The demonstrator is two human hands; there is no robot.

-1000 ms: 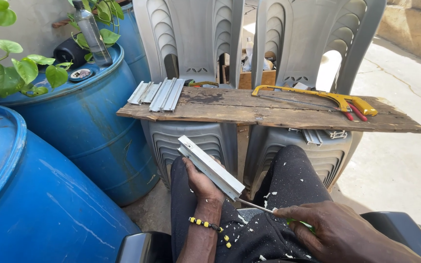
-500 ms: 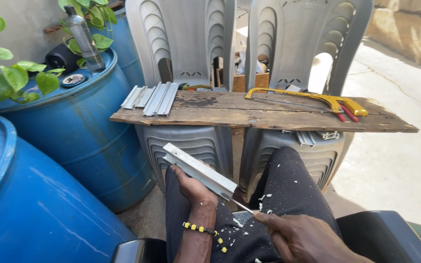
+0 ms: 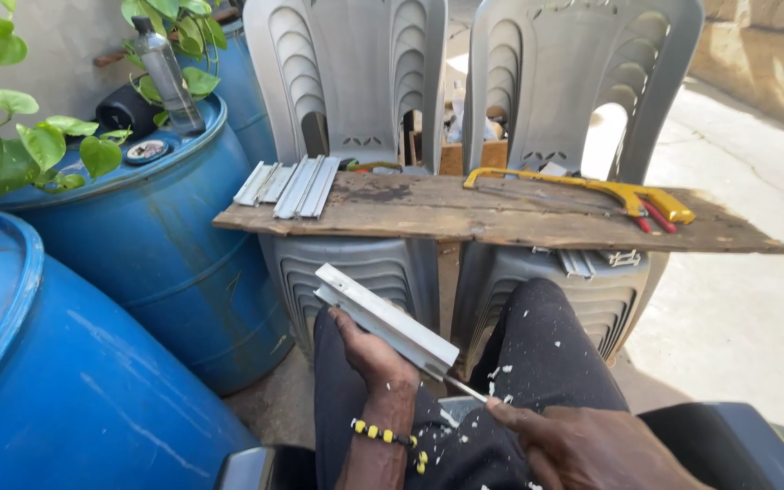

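My left hand (image 3: 372,352) grips a short silvery metal channel piece (image 3: 383,319) from below, holding it tilted over my lap. My right hand (image 3: 583,446) is closed on a thin metal tool (image 3: 466,388) whose tip touches the near end of the piece. White shavings lie scattered on my black trousers (image 3: 537,354). A beaded band sits on my left wrist.
A rough wooden plank (image 3: 501,218) spans two grey plastic chairs (image 3: 356,82), carrying several cut metal pieces (image 3: 288,184) and a yellow hacksaw (image 3: 583,188). Blue drums (image 3: 165,245) with a bottle (image 3: 163,74) and leafy plants (image 3: 20,145) stand at left. Concrete floor lies at right.
The view has shifted slightly; the metal piece and both hands sit a little lower and nearer. My right hand still works the thin tool at the piece's end.
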